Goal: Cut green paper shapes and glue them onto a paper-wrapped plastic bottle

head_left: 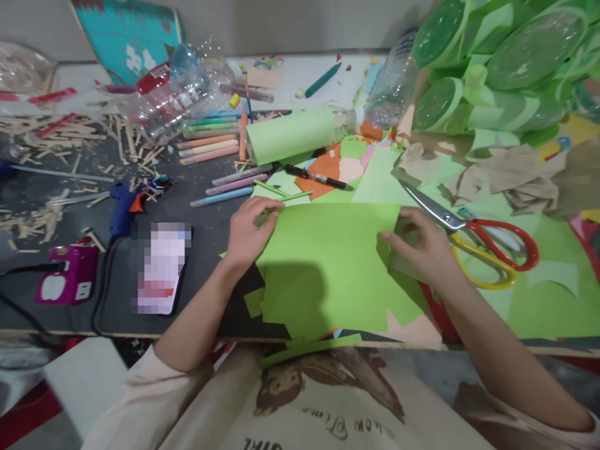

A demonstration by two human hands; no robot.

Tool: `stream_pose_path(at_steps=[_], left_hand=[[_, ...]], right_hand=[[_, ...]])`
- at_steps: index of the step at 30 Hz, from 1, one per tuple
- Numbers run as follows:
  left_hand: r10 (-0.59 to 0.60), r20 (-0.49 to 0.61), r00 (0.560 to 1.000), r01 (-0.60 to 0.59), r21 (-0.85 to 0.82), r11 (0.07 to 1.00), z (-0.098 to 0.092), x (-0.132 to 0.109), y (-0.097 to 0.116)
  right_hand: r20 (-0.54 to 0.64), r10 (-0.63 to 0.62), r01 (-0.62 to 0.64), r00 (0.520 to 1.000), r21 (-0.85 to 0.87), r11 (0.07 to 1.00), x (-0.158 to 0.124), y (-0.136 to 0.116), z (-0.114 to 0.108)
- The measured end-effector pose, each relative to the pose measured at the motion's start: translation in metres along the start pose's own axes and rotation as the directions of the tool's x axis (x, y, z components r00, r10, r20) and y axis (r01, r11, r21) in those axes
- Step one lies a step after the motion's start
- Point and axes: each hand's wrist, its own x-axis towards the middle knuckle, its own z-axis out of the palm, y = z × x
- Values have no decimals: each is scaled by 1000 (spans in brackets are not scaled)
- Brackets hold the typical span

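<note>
A large light green paper sheet (328, 262) lies on the table in front of me. My left hand (248, 231) pinches its upper left corner, fingers curled on the edge. At the sheet's upper right edge, my right hand (422, 247) grips the paper, fingers closed on it. Scissors (478, 240) with red and yellow handles lie just right of my right hand. A thin green paper stick (281, 194) rests above my left hand.
A paper-wrapped green bottle (293, 134), a black pen (319, 178), coloured chalk sticks (209, 144), clear plastic bottles (178, 94), a blue glue gun (122, 203), a phone (162, 269), a pink plug box (70, 275), wooden sticks at left, green-covered bottles (506, 56) at right.
</note>
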Motion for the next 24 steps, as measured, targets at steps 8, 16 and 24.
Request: stream_pose_path(at_steps=[8, 16, 24], left_hand=[[-14, 59, 998, 11, 40, 999, 2, -2, 0], [-226, 103, 969, 240, -153, 959, -6, 2, -4], [-328, 139, 934, 355, -277, 893, -11, 5, -1]], right_hand=[[227, -380, 440, 897, -368, 819, 4, -15, 29], [239, -401, 465, 884, -383, 798, 1, -4, 58], [-103, -341, 350, 934, 81, 933, 12, 6, 45]])
